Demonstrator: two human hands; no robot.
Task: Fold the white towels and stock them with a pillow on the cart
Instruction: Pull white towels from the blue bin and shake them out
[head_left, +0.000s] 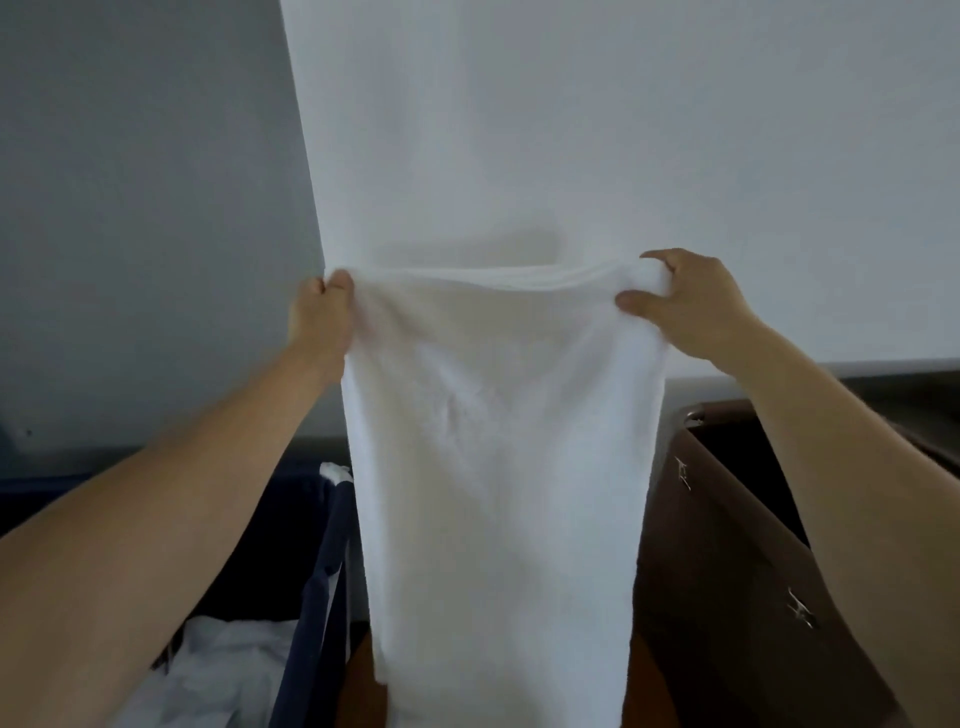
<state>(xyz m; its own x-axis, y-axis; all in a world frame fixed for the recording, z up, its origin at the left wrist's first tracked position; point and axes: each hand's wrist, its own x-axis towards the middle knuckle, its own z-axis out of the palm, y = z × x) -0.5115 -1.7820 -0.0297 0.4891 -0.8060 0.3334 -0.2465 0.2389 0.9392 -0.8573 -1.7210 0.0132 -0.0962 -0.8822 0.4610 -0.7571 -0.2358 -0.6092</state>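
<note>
**newbie:** Head cam, what's up with the white towel (498, 467)?

**me:** I've got it hanging at chest height between a navy hamper (306, 597) and a brown bin (727, 545). Left hand (319, 317) and right hand (691, 306) each pinch a top corner, fingers curled, thumbs in front, so it drapes straight for folding, I reckon.

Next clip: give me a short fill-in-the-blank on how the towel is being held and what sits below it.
1. The white towel is gripped along its ____ edge and hangs downward.
2. It is held by ____ hands, the left hand and the right hand, one at each corner.
3. Below the left arm, the navy hamper holds crumpled ____ linen.
4. To the right of the towel stands a ____ cart.

Missing words: top; two; white; brown
</note>
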